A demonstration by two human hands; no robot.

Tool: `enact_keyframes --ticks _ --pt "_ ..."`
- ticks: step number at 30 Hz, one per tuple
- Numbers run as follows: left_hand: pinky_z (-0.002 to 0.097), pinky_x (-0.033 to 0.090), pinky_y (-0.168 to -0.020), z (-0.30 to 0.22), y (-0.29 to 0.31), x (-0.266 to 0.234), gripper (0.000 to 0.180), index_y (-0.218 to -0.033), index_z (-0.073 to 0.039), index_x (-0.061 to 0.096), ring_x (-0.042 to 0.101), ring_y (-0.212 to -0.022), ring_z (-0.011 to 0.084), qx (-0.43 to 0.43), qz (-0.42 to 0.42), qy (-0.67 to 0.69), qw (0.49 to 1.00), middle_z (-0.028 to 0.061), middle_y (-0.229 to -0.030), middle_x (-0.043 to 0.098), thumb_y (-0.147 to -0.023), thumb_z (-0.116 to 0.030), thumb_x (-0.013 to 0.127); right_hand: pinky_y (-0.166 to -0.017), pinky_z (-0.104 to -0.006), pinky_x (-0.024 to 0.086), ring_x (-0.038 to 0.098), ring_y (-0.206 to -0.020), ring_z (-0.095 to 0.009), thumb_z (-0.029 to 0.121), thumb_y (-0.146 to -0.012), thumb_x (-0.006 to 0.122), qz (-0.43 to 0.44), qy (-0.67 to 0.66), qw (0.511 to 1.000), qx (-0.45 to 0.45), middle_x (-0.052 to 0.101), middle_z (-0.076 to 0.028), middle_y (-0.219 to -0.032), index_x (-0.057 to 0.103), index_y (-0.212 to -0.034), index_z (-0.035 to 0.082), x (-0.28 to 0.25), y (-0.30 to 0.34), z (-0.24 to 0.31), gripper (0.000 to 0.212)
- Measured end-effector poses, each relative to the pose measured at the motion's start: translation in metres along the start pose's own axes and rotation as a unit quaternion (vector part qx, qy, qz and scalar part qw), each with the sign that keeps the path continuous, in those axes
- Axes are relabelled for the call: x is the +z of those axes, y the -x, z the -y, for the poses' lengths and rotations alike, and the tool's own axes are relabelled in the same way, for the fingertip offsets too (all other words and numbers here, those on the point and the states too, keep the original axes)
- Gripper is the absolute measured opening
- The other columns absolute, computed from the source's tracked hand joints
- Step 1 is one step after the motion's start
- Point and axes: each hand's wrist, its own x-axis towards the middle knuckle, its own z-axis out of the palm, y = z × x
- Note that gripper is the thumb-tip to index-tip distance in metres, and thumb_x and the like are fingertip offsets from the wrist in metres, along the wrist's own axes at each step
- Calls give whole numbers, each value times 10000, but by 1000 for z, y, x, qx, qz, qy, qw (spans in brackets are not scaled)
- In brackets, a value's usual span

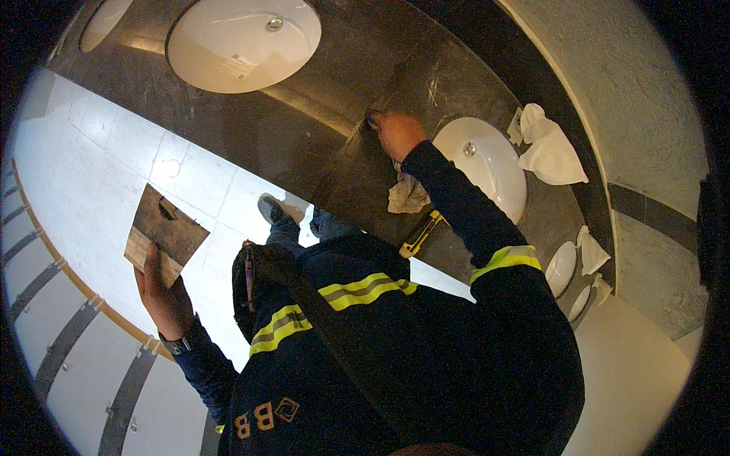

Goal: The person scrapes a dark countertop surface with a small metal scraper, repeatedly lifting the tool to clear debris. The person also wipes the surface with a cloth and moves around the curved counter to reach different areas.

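Head view: left hand (163, 292) grips one flat board (163, 232); right hand (395, 131) presses the dark countertop (357, 68) between two white basins (243, 38), grip unclear.

From my feed I see a washroom: a long dark stone bench (304, 144) bends across the top, with white oval basins (243, 42) set into it, under a rough grey plastered wall (631, 83) with a dark band. White floor tiles (114, 152) glare under bright light, and pale cubicle doors (84, 380) with dark posts line the lower left
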Motion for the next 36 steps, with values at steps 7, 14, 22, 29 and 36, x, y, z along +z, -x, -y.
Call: enact_keyframes --ticks 7,14,22,29,36 --pt "340 494 -799 -1 0 -2 467 -1168 -86 504 523 -1042 306 -9 4 2 1000 189 -1150 487 -740 85 584 -761 -447 470 571 -871 -361 170 -754 537 -142 -58 988 -24 584 -185 -958 592 -1033 108 -20 -29 -70 291" --pt "336 492 -797 -3 0 -3 452 -1151 -86 517 530 -1034 303 5 -4 -7 1000 187 -1112 511 -736 77 594 -896 -408 422 501 -1055 -315 144 -789 543 -38 101 994 27 504 -144 -1178 530 -1160 200 -50 -93 -126 376" --pt "366 478 -824 0 0 -2 481 -1166 -101 513 518 -1053 327 -1 -1 -26 1000 200 -1143 502 -729 82 592 -814 -416 467 548 -957 -316 147 -767 511 -51 169 982 -61 553 -121 -1027 572 -1104 265 -42 -87 -131 361" --pt "358 481 -822 1 1 -1 515 -1181 -103 501 509 -1071 319 1 -7 -2 1000 191 -1150 497 -716 100 592 -875 -411 444 482 -1096 -309 125 -755 510 13 176 982 -71 470 -116 -1228 534 -1153 253 -48 -72 -137 418" --pt "336 483 -821 8 2 1 511 -1175 -87 502 517 -1058 299 1 4 25 1000 187 -1155 491 -713 112 592 -843 -422 452 515 -1029 -313 113 -749 510 -58 156 983 -75 515 -124 -1129 545 -1140 211 -44 -76 -111 405"
